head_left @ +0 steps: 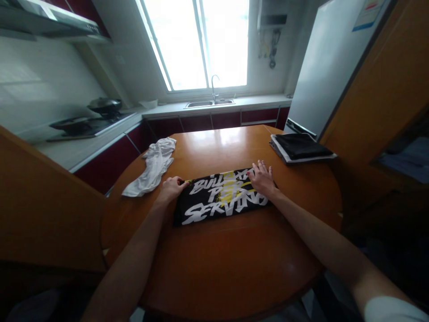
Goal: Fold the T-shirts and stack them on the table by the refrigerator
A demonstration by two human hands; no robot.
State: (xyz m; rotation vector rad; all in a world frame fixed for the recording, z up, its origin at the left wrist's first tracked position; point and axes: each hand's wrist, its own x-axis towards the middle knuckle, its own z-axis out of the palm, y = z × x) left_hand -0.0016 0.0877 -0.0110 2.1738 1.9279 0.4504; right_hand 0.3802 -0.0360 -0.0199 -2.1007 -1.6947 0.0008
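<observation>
A black T-shirt (214,197) with white and yellow lettering lies folded into a long flat strip in the middle of the wooden table. At its far left corner my left hand (171,188) is closed, thumb and fingers pinching the cloth's edge. My right hand (262,180) rests on the far right part of the shirt, palm down with fingers stretched out, covering some of the print. The underside of the shirt is hidden.
A crumpled white garment (152,167) lies on the table (228,264) at the left. Folded dark and light clothes (301,146) are stacked at the far right. Beyond stand a counter with a sink (209,103), a stove with pans (103,107), and a fridge (330,62).
</observation>
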